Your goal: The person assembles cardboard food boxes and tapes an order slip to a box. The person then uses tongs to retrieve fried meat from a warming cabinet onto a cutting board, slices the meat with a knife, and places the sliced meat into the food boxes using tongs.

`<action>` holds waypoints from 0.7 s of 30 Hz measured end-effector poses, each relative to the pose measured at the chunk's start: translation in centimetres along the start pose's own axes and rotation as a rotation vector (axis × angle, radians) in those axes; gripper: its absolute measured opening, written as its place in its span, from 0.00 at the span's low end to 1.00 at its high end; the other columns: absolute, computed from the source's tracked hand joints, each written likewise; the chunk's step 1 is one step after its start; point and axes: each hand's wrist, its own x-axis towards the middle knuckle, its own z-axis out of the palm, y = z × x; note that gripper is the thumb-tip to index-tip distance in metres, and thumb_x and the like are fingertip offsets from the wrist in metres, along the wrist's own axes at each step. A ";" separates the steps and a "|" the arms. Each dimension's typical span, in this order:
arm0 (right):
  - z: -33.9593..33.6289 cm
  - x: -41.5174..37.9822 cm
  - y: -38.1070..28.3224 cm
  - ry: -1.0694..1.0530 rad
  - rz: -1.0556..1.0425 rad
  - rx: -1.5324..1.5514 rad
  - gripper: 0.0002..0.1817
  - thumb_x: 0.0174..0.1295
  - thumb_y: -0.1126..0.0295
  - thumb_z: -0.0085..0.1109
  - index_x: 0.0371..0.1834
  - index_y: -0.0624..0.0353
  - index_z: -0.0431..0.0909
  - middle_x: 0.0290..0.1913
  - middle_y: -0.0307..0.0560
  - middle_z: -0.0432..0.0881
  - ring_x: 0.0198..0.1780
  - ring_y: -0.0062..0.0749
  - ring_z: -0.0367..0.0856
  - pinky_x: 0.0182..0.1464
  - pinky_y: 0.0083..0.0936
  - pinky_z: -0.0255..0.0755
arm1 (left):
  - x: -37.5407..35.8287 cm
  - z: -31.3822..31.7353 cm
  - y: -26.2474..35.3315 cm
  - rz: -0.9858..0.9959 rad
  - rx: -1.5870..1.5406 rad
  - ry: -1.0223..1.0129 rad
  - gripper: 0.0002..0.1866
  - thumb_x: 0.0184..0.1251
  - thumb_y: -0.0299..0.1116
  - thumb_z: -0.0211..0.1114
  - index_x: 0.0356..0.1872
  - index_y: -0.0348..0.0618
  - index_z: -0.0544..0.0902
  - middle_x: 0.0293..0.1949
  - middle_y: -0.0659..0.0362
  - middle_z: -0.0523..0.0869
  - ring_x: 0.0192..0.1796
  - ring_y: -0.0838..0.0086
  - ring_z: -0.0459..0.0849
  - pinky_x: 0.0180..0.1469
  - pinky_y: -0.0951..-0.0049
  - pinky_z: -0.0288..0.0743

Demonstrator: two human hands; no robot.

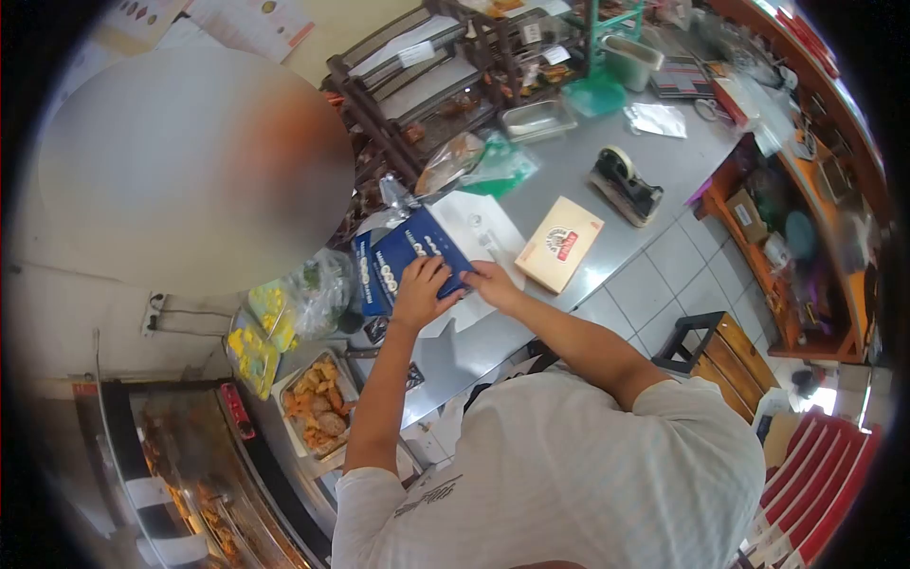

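so, both hands (424,293) on blue packaging (442,241)

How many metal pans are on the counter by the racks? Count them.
2: a deep one beside the green frame, and a shallow one near the foot of the dark brown rack. Others may be hidden among the clutter.

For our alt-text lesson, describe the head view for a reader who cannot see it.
On a metal table, a person's left hand rests on blue packaging and the right hand touches its edge. To the right are a cream box and a tape dispenser; browned food fills a tray at lower left.
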 end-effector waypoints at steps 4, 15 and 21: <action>-0.2 -0.2 -3.1 0.053 0.087 0.053 0.11 0.65 0.69 0.57 0.43 0.64 0.82 0.34 0.39 0.82 0.35 0.19 0.76 0.40 0.20 0.70 | 0.0 -1.0 0.2 0.004 0.015 0.001 0.23 0.52 0.45 0.71 0.46 0.42 0.80 0.54 0.54 0.76 0.55 0.55 0.72 0.57 0.56 0.67; -4.7 2.9 -8.5 0.228 0.266 0.803 0.07 0.64 0.69 0.52 0.40 0.59 0.75 0.43 0.44 0.81 0.42 0.28 0.79 0.48 0.27 0.72 | -3.4 -1.0 -1.2 -0.043 0.131 -0.064 0.24 0.53 0.44 0.70 0.48 0.40 0.77 0.51 0.52 0.77 0.54 0.54 0.73 0.55 0.57 0.67; -4.8 1.0 -18.2 0.047 -0.069 0.769 0.16 0.62 0.67 0.53 0.50 0.63 0.71 0.48 0.48 0.80 0.50 0.31 0.78 0.57 0.34 0.70 | -1.2 -3.5 1.5 -0.332 -0.215 0.385 0.22 0.56 0.39 0.70 0.48 0.38 0.77 0.47 0.51 0.77 0.52 0.56 0.75 0.53 0.59 0.70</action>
